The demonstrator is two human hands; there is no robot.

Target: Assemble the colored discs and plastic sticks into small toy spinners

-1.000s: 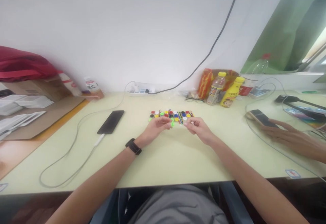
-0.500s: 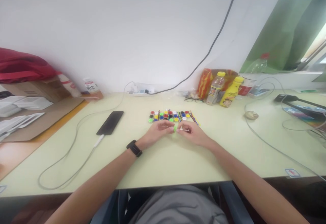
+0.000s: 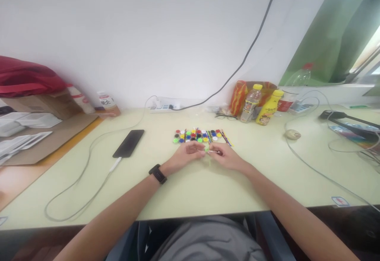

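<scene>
My left hand [image 3: 189,153] is closed in a pinch, its fingertips on a small bright green piece [image 3: 207,149] whose kind I cannot make out. Facing it, my right hand [image 3: 225,155] pinches a thin white stick [image 3: 214,152] pointing towards the green piece. The two hands' fingertips nearly meet, partly hiding what they hold. Just beyond them lie rows of small round pots [image 3: 182,136] with red, white, green, blue, yellow and black lids. Thin coloured sticks [image 3: 226,137] lie among the pots and at their right end.
A black phone [image 3: 128,143] on a charging cable lies left. At the back stand a power strip [image 3: 165,107], a clear bottle with a yellow cap [image 3: 251,103] and a yellow bottle [image 3: 269,107], near folded glasses [image 3: 225,116]. A roundish object [image 3: 293,135] and cables lie right.
My left hand has moved slightly to the right, with its fingertips closer to my right hand. The green piece is turned and sits a little further right. The pots have not moved.
</scene>
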